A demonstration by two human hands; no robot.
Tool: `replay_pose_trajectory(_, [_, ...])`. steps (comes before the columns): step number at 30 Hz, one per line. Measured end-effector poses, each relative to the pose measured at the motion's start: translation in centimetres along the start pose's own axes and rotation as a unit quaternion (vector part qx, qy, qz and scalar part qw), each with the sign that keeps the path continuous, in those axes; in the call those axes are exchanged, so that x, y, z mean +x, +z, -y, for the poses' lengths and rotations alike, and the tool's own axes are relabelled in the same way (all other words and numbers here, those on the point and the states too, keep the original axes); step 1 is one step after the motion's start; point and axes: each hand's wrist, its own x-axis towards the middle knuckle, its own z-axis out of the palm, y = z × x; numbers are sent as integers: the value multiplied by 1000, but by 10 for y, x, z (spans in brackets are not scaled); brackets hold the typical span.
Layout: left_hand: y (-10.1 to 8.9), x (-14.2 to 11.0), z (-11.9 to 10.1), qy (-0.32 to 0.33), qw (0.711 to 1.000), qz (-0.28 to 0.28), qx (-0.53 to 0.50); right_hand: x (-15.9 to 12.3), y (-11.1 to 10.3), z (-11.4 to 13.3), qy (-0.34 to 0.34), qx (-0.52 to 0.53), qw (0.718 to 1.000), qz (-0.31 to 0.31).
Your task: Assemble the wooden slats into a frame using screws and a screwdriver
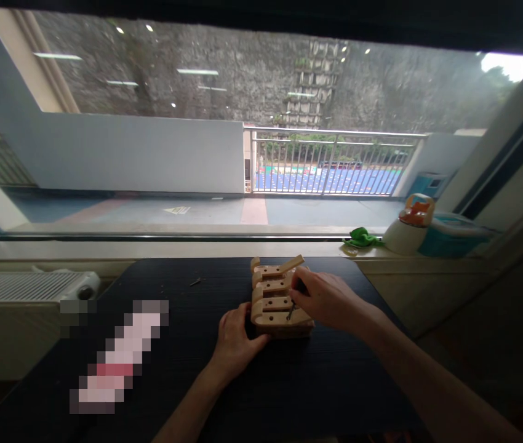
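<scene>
On the dark table sits a light wooden block assembly (271,301), with several parallel slats that have round holes and curved left ends. One slat at the far end sticks up at a slant. My left hand (234,338) grips the assembly's near left corner, fingers at its left side and thumb along the front. Over its right side, my right hand (319,295) is closed around the dark handle of what looks like a small screwdriver (292,309). Its thin shaft points down at a hole in the nearest slat; the exact contact is too small to tell.
Small dark screw-like pieces (195,282) lie on the black table (187,381), left of the assembly. A pixelated pink strip (127,357) is farther left. On the windowsill stand a green cloth (362,237), a white bottle (404,237) and a teal box (453,237). A radiator (26,288) is at left.
</scene>
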Motion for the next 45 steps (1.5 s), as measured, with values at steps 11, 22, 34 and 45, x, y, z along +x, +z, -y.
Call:
replay_pose_trajectory(11, [-8,-7,7,22,1000,7,-13,-46,-5,-45,59,397,915,39])
replay_pose_trajectory(22, [-15,-9,16,50,998,29,14,-49,94,2,83,523,848,-31])
replay_pose_trajectory(34, [-34,-13,40,42,994,-72,66,-17,34,1,3,397,913,-98])
replay_pose_trajectory(45, [-59,25,-35,214,959,45,179,56,-5,-4,-128,218,968,-12])
